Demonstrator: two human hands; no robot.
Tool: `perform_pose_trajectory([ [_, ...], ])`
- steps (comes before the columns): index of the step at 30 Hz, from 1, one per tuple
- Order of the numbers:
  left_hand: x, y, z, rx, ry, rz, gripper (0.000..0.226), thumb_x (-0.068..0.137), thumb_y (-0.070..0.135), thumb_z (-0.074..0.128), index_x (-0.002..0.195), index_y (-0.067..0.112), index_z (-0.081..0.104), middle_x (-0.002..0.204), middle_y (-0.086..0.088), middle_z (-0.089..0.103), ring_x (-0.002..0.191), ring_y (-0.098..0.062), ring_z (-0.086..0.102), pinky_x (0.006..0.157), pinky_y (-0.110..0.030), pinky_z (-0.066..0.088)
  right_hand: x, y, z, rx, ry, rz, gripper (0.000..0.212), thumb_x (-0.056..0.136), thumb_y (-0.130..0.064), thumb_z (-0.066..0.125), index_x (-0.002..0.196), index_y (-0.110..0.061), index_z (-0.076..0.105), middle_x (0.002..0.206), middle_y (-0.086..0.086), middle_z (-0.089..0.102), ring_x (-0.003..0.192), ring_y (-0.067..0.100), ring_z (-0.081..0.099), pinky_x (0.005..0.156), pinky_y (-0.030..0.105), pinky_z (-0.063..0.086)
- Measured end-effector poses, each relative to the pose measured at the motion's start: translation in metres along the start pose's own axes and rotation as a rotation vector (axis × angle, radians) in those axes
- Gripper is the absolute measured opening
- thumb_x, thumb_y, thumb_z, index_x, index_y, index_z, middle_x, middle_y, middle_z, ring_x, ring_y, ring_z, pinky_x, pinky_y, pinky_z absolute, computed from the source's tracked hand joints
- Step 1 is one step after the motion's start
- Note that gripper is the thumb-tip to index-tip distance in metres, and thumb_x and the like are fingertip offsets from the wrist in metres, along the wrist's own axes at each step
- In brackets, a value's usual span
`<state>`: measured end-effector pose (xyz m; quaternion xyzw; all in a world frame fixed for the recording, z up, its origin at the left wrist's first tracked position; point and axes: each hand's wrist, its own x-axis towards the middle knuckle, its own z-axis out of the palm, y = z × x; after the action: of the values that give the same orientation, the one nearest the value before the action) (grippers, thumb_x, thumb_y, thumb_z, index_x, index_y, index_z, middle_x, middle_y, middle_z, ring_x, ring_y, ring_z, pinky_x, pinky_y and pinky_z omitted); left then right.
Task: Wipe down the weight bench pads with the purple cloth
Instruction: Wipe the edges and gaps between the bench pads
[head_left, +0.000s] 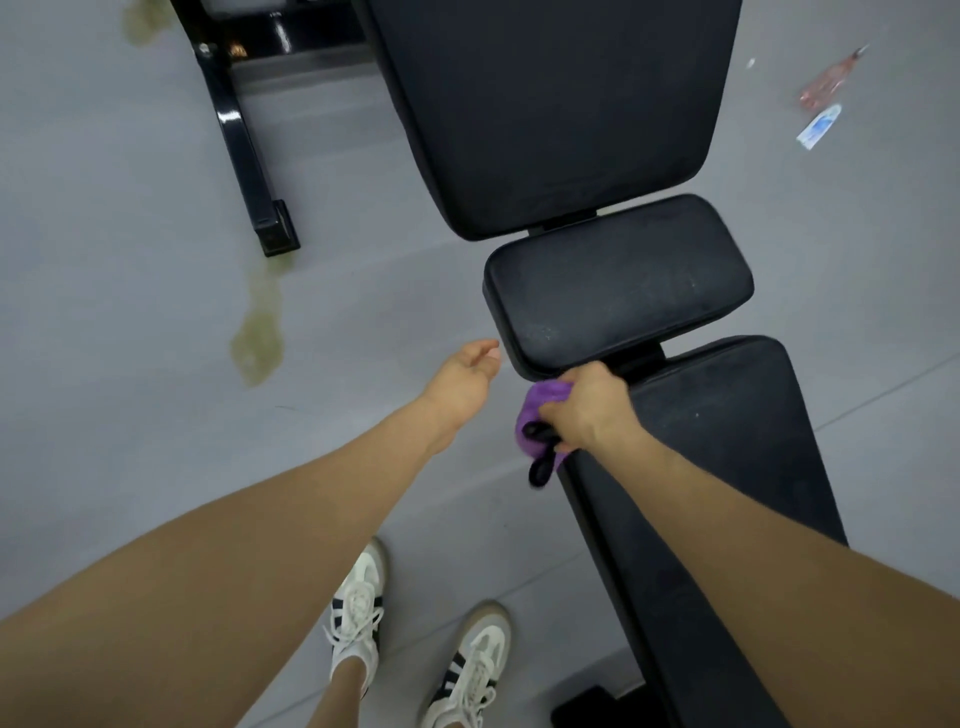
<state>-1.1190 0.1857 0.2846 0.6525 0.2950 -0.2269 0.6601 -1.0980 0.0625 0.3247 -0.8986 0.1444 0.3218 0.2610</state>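
Observation:
A black weight bench runs from the top of the view to the bottom right, with a large far pad (556, 109), a small middle pad (618, 283) and a long near pad (727, 467). My right hand (589, 408) grips a bunched purple cloth (540, 410) with a black strap at the left edge of the near pad, close to the gap below the middle pad. My left hand (465, 382) hovers with relaxed fingers just left of the middle pad's near corner and holds nothing.
Grey floor surrounds the bench. A black metal frame leg (241, 135) lies at the upper left, with yellowish stains (257, 332) below it. Two wrappers (823, 104) lie on the floor at the upper right. My two white sneakers (415, 639) stand left of the bench.

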Motion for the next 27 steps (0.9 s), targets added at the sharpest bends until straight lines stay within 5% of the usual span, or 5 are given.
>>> perform_pose_trajectory([
  [5, 0.006, -0.002, -0.021, -0.054, 0.13, -0.003, 0.037, 0.102, 0.026, 0.036, 0.132, 0.01, 0.048, 0.136, -0.007, 0.052, 0.127, -0.022, 0.046, 0.108, -0.036, 0.034, -0.007, -0.037, -0.001, -0.114, 0.055, -0.428, 0.035, 0.083, -0.01, 0.06, 0.118, -0.014, 0.062, 0.11, 0.009, 0.058, 0.09, 0.025, 0.061, 0.085, 0.033, 0.053],
  [8, 0.016, -0.006, -0.035, -0.062, 0.206, -0.006, 0.037, 0.101, 0.031, 0.036, 0.13, 0.012, 0.05, 0.133, -0.006, 0.055, 0.124, -0.022, 0.049, 0.106, -0.037, 0.037, 0.015, -0.065, 0.008, -0.226, 0.138, -0.672, 0.032, 0.089, -0.01, 0.051, 0.121, -0.017, 0.055, 0.107, 0.005, 0.04, 0.086, 0.025, 0.054, 0.08, 0.036, 0.051],
  [14, 0.018, -0.019, -0.026, -0.031, 0.224, -0.037, 0.036, 0.101, 0.028, 0.038, 0.129, 0.01, 0.05, 0.132, -0.007, 0.054, 0.123, -0.023, 0.049, 0.107, -0.038, 0.038, 0.027, -0.037, 0.036, -0.71, 0.169, -0.651, 0.03, 0.086, 0.002, 0.055, 0.115, -0.006, 0.051, 0.123, 0.016, 0.037, 0.1, 0.031, 0.05, 0.069, 0.03, 0.038],
  [21, -0.007, -0.012, -0.018, 0.015, 0.234, -0.071, 0.034, 0.1, 0.022, 0.041, 0.13, 0.009, 0.051, 0.131, -0.012, 0.054, 0.123, -0.026, 0.049, 0.103, -0.035, 0.039, 0.003, -0.013, 0.009, -0.667, 0.005, -0.5, 0.03, 0.087, -0.004, 0.054, 0.116, -0.011, 0.053, 0.118, 0.013, 0.046, 0.099, 0.032, 0.058, 0.079, 0.034, 0.046],
  [27, -0.013, 0.047, -0.049, -0.043, 0.303, 0.009, 0.032, 0.099, 0.021, 0.043, 0.125, 0.006, 0.053, 0.117, -0.011, 0.058, 0.112, -0.026, 0.054, 0.101, -0.036, 0.041, 0.002, -0.084, -0.032, -0.458, 0.074, -0.641, 0.037, 0.085, -0.007, 0.052, 0.122, -0.01, 0.049, 0.119, 0.011, 0.05, 0.103, 0.03, 0.056, 0.083, 0.035, 0.046],
])
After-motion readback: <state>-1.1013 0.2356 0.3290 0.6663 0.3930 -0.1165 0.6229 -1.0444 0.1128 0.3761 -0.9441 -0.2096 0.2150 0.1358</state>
